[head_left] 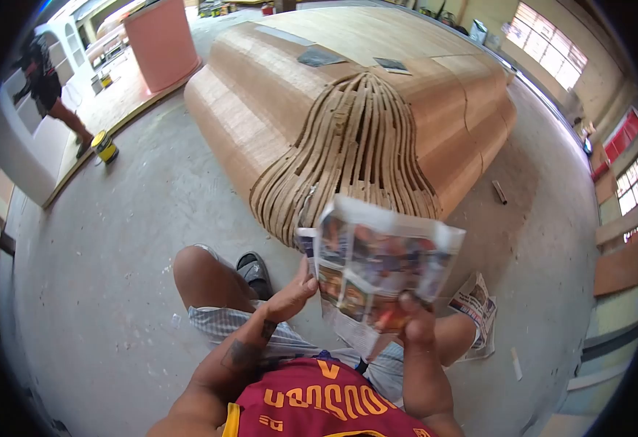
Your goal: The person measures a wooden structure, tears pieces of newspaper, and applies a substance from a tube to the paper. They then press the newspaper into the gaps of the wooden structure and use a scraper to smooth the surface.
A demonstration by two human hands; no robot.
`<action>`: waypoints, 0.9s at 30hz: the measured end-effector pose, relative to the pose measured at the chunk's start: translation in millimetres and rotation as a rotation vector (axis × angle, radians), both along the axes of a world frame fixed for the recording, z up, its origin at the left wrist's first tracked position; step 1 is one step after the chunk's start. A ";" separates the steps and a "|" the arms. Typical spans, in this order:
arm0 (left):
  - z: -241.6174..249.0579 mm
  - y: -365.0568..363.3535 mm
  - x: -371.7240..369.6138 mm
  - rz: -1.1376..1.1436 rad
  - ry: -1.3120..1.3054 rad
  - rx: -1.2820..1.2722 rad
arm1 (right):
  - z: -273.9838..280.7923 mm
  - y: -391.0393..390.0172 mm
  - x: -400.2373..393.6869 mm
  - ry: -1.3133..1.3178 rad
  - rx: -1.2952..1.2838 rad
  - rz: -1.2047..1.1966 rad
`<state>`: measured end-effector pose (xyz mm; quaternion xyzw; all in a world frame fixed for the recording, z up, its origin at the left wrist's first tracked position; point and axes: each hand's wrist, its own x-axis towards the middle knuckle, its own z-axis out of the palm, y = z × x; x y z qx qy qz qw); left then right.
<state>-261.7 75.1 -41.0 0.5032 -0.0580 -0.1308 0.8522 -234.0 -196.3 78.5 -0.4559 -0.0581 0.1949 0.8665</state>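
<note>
A folded sheet of newspaper (377, 255) with colour pictures is held upright in front of me, slightly blurred. My right hand (419, 324) grips its lower right part, the thumb pressed on the printed face and the fingers hidden behind. At the sheet's left edge, my left hand (293, 293) holds it, with most of its fingers out of sight behind the paper. Just beyond stands a large curved wooden form (253, 80), whose near corner is built of many bent, layered wood strips (351, 138). The newspaper covers the lower part of these strips.
More newspaper (477, 309) lies on the grey floor (115, 291) by my right knee. A short tube (499, 191) rests farther right. At the left are a yellow bucket (104, 146), a standing person (45, 80) and a pink curved panel (162, 47). Boards lean along the right wall.
</note>
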 end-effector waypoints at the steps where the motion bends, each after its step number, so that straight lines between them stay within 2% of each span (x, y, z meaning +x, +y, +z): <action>1: -21.3 -0.9 2.2 0.006 0.062 -0.005 | -0.4 -7.3 -0.8 0.092 0.096 -0.037; 2: -46.7 -0.9 6.9 0.011 0.125 -0.011 | -7.4 -14.7 0.3 0.131 0.099 -0.104; 5: -59.1 -6.7 6.4 0.013 0.169 -0.028 | -38.9 -36.7 11.9 0.208 0.087 -0.242; 6: -38.9 -10.5 8.1 -0.003 0.185 -0.066 | -47.0 -44.2 15.2 0.212 0.072 -0.248; 8: 3.2 -15.8 7.8 -0.012 0.233 -0.237 | -56.6 -38.3 23.8 0.131 -0.109 -0.318; 11: 11.7 -8.8 8.1 0.054 0.332 -0.281 | -62.3 -18.0 32.3 -0.137 -0.611 -0.458; 13: 24.6 -6.9 9.6 0.154 0.312 -0.162 | -64.3 -15.6 35.3 -0.327 -0.954 -0.480; 14: 37.5 -7.6 10.1 0.194 0.301 -0.103 | -71.0 -13.3 35.5 -0.386 -0.999 -0.508; 17: 52.1 -16.3 10.8 0.237 0.211 0.027 | -62.3 8.0 29.6 -0.580 -0.945 -0.488; 19: 63.0 -28.1 6.8 0.259 0.062 0.098 | -46.0 28.6 19.6 -0.386 -0.878 -0.367; 22: 74.5 -50.7 3.7 0.217 -0.019 0.053 | -45.1 48.1 8.6 -0.637 -1.242 -0.268; 23: 73.4 -56.5 0.5 0.197 -0.029 0.055 | -38.6 48.6 0.2 -0.586 -1.172 -0.131; 24: 62.3 -61.5 -0.7 0.258 -0.061 0.146 | -65.1 52.4 -2.4 -0.382 -0.739 -0.082; 26: 61.2 -61.1 -1.4 0.294 0.106 0.150 | -101.8 61.4 -11.9 0.007 -0.149 0.038; 27: 60.3 -61.7 -1.4 0.302 0.190 0.155 | -105.6 62.1 -14.7 0.072 -0.172 0.106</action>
